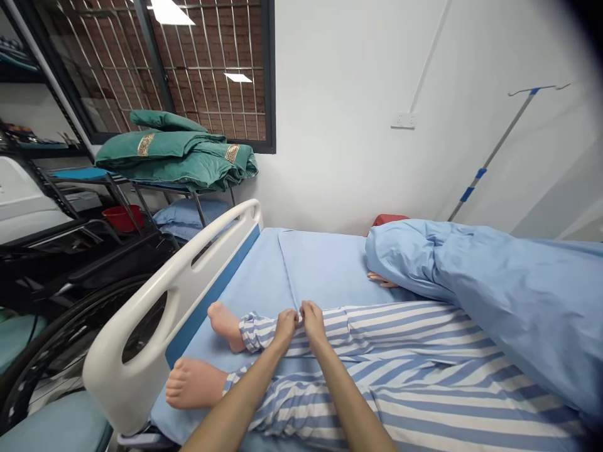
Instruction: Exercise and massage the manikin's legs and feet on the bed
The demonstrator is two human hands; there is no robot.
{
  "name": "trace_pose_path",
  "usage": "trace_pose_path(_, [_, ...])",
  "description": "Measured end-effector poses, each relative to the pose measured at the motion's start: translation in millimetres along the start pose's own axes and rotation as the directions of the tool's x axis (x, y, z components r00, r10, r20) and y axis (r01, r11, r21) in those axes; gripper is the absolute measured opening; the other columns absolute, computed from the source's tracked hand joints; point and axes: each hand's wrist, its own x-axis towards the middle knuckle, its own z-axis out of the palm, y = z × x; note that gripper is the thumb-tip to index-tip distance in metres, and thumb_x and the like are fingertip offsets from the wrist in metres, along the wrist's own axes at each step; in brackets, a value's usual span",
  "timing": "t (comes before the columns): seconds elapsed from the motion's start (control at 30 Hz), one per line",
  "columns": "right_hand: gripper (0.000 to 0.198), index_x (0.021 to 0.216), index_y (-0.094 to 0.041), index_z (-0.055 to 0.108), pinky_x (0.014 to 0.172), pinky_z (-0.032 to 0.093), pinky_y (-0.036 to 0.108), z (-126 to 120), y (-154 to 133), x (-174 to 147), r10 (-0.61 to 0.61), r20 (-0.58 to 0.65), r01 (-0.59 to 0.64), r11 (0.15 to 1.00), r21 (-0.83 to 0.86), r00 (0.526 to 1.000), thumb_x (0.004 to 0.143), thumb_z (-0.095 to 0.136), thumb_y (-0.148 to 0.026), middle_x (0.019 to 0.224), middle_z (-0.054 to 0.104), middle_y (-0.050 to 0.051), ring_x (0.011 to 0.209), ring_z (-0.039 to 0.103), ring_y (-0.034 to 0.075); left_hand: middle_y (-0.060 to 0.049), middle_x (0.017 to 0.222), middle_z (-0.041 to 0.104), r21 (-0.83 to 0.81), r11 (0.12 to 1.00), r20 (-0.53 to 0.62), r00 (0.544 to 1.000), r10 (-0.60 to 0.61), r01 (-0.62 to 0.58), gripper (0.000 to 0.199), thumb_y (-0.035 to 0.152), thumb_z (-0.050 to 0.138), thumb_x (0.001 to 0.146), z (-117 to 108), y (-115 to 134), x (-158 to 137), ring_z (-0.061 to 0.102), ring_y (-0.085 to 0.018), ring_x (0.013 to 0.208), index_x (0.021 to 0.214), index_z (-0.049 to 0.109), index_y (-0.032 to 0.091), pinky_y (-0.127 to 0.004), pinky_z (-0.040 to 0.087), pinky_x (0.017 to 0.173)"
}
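Bedside view from above. The left hand [285, 325] and the right hand [313, 319] meet, just beside each other, over the far leg of a pair of striped trousers [400, 370]. Each grip is clenched, fingers curled inward; whether a pinch of cloth is caught between the fingertips cannot be told. The trousers, of soft blue-and-white woven cloth, lie lengthwise on a reclining figure below the hands, wrinkled at the knees and gathered in loose folds at the cuffs. From these emerge 2 smooth, rounded feet: the near foot [195, 383], with toes distinct, and the far foot [228, 326], tilted upward.

The plain blue bedsheet [325, 263] is nearly flat, marked by 1 long crease running toward the hands. At right, a puffy blue quilt [471, 276] forms a rumpled mound over the figure; the fingers of the figure's hand [385, 281] protrude at its edge.

At left stands a glossy white moulded footboard [181, 289] with rounded cut-outs and a flat blue panel strip. Behind it, folded green bedding [174, 154], velvety, with patterned gold bands, is stacked beneath a barred window [211, 69]. A slender metal drip pole [494, 154] slants at right.
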Motion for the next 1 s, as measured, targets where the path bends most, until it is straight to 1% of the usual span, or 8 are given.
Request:
trace_pose_path(0.1, [0.025,0.050,-0.019,0.038,0.049,0.029,0.023,-18.5,1.8,7.3,0.009,-0.041,-0.009,1.000,-0.015,0.999,0.070,0.038,-0.034,0.046,0.037,-0.004,0.049,0.035,0.010,0.005,0.042,0.033,-0.033,0.999,-0.013,1.000,0.003,-0.003,0.020,0.025,0.031,0.062,19.8,6.1,0.5,0.033,-0.008,0.044,0.044,0.035,0.018,-0.021,0.029,0.047])
trace_pose_path(0.3, [0.025,0.050,-0.019,0.037,0.053,0.029,0.024,-48.0,7.0,19.0,-0.019,-0.043,0.014,0.993,-0.120,0.999,0.071,0.036,-0.033,0.049,0.039,-0.003,0.052,0.037,0.011,0.004,0.041,0.034,-0.012,1.000,0.021,0.999,-0.027,0.028,0.021,0.024,0.033,0.061,46.3,9.1,1.4,0.033,-0.009,0.046,0.042,0.037,0.018,-0.022,0.027,0.048])
trace_pose_path(0.43, [0.025,0.052,-0.019,0.037,0.054,0.029,0.023,-61.7,5.8,22.1,-0.067,-0.037,0.060,0.984,-0.169,0.997,0.072,0.035,-0.033,0.051,0.039,-0.003,0.054,0.037,0.011,0.004,0.044,0.033,0.034,0.999,-0.008,1.000,0.025,-0.025,0.021,0.026,0.032,0.063,61.2,14.6,-3.5,0.033,-0.009,0.049,0.044,0.035,0.018,-0.022,0.027,0.051])
trace_pose_path(0.53, [0.025,0.050,-0.019,0.037,0.054,0.028,0.024,-74.7,3.4,24.8,-0.033,-0.016,0.029,0.979,-0.204,0.999,0.072,0.034,-0.032,0.050,0.039,-0.003,0.054,0.037,0.012,0.004,0.046,0.033,0.083,0.993,-0.023,0.996,0.082,-0.080,0.021,0.026,0.031,0.064,73.3,21.3,-7.0,0.033,-0.009,0.051,0.045,0.033,0.018,-0.022,0.027,0.052])
trace_pose_path(0.7, [0.025,0.052,-0.019,0.037,0.054,0.028,0.024,-101.2,7.7,28.4,-0.062,-0.069,0.048,0.982,-0.185,0.996,0.073,0.034,-0.032,0.052,0.039,-0.003,0.053,0.037,0.012,0.005,0.045,0.029,0.161,0.983,0.084,0.993,0.077,-0.090,0.022,0.027,0.035,0.065,94.7,22.5,-16.1,0.030,-0.008,0.050,0.045,0.032,0.018,-0.022,0.023,0.050])
trace_pose_path(0.83, [0.025,0.051,-0.019,0.037,0.053,0.028,0.023,-119.6,11.0,30.1,-0.082,-0.068,0.065,0.972,-0.226,0.994,0.073,0.036,-0.033,0.051,0.040,-0.003,0.053,0.037,0.012,0.006,0.045,0.028,0.127,0.987,0.086,0.993,0.085,-0.095,0.021,0.026,0.035,0.065,110.0,22.8,-18.9,0.029,-0.007,0.049,0.046,0.031,0.018,-0.021,0.022,0.049])
trace_pose_path(0.9, [0.025,0.053,-0.019,0.038,0.052,0.027,0.023,-128.7,8.7,33.0,-0.088,-0.107,0.063,0.974,-0.216,0.990,0.074,0.034,-0.033,0.051,0.040,-0.004,0.053,0.037,0.012,0.006,0.045,0.027,0.159,0.981,0.091,0.991,0.095,-0.108,0.022,0.026,0.035,0.066,117.7,27.6,-15.8,0.029,-0.007,0.049,0.046,0.031,0.018,-0.021,0.021,0.049])
trace_pose_path(1.0, [0.026,0.052,-0.019,0.037,0.052,0.028,0.023,-143.8,3.6,39.0,-0.078,-0.071,0.061,0.975,-0.215,0.994,0.074,0.036,-0.033,0.050,0.039,-0.004,0.052,0.036,0.011,0.006,0.044,0.026,0.215,0.967,0.112,0.988,0.111,-0.133,0.023,0.027,0.035,0.065,131.8,38.2,-7.9,0.029,-0.007,0.049,0.045,0.032,0.017,-0.021,0.020,0.049])
